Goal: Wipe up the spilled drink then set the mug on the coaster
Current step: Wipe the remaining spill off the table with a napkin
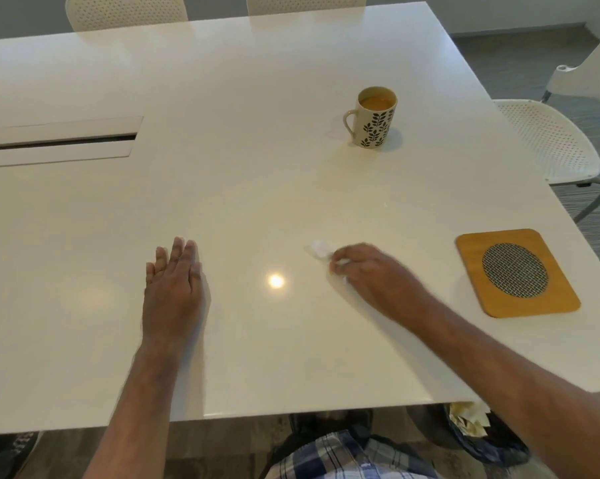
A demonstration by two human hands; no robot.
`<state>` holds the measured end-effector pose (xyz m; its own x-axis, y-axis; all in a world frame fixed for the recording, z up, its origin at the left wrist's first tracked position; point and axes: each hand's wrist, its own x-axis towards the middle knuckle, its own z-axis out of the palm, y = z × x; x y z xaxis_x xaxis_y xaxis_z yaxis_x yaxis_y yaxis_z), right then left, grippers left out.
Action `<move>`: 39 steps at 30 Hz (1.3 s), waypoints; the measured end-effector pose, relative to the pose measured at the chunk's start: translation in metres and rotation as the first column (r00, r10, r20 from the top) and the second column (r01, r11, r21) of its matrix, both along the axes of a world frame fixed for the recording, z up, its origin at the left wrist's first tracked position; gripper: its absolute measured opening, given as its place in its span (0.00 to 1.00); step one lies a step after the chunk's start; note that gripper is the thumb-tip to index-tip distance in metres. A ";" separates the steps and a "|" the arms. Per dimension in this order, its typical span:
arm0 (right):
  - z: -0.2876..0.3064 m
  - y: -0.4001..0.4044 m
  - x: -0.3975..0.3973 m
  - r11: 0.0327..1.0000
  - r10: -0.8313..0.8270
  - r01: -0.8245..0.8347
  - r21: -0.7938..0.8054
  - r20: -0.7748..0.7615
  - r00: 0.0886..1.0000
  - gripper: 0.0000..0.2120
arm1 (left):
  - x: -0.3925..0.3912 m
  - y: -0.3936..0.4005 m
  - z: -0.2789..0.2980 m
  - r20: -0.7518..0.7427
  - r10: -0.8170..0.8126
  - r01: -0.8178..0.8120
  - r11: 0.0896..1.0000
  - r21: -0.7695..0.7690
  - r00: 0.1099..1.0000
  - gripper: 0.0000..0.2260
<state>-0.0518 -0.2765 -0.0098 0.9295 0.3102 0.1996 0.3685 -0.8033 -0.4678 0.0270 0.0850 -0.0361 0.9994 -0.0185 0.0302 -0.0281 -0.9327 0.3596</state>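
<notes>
Two hands work over a white table. Right hand, blurred, has its fingers curled round a wad of white tissue held against the tabletop near the front edge; no spilled liquid can be made out around it. Left hand lies flat on the surface to the left, fingers straight, holding nothing. Mug, upright and holding a tan drink, stands farther back, well apart from both hands. Coaster, wooden with a mesh centre, lies bare at the near right. Judged step: wiping, apparently near its end. Next move calls for freeing a hand, reaching far for the handle, and carrying the full mug level to the coaster.
</notes>
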 end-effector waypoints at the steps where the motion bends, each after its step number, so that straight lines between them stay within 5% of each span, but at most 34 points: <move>1: -0.001 0.008 -0.013 0.999 0.047 -0.047 0.025 -0.007 0.999 0.10 | 0.000 0.000 0.000 0.000 0.001 -0.001 1.000 -0.001 1.000 0.22; 5: -0.002 0.020 -0.067 0.955 0.277 -0.282 -0.095 -0.067 0.959 0.15 | 0.001 0.001 -0.001 0.003 0.006 -0.006 1.000 -0.004 1.000 0.22; 11: -0.006 -0.021 -0.092 0.909 0.365 -0.372 -0.189 -0.073 0.928 0.17 | -0.002 -0.003 0.003 -0.001 0.008 -0.008 1.000 0.006 1.000 0.22; 16: -0.002 -0.081 -0.057 0.975 0.145 -0.136 -0.175 0.044 0.988 0.08 | -0.004 -0.005 0.005 0.012 0.014 -0.014 1.000 0.018 1.000 0.22; 19: 0.007 -0.099 -0.032 0.973 -0.088 0.099 -0.207 0.062 0.994 0.13 | -0.004 -0.005 0.006 0.007 0.012 -0.012 1.000 0.015 1.000 0.21; 22: 0.009 -0.088 -0.038 0.952 -0.129 0.144 -0.270 0.075 0.989 0.17 | -0.003 -0.004 0.005 0.009 0.013 -0.014 1.000 0.017 1.000 0.21; 27: -0.004 -0.043 -0.088 0.994 0.007 -0.005 -0.105 0.018 1.000 0.16 | -0.004 -0.005 0.004 0.014 0.017 -0.017 1.000 0.015 1.000 0.21; 34: -0.016 0.036 -0.110 0.899 0.374 -0.381 -0.217 -0.077 0.924 0.25 | -0.006 -0.007 0.007 0.010 0.021 -0.021 1.000 0.015 1.000 0.21; 39: -0.011 0.055 -0.089 0.844 0.476 -0.464 -0.268 -0.023 0.879 0.24 | -0.005 -0.005 0.005 0.023 0.009 -0.010 1.000 0.020 1.000 0.22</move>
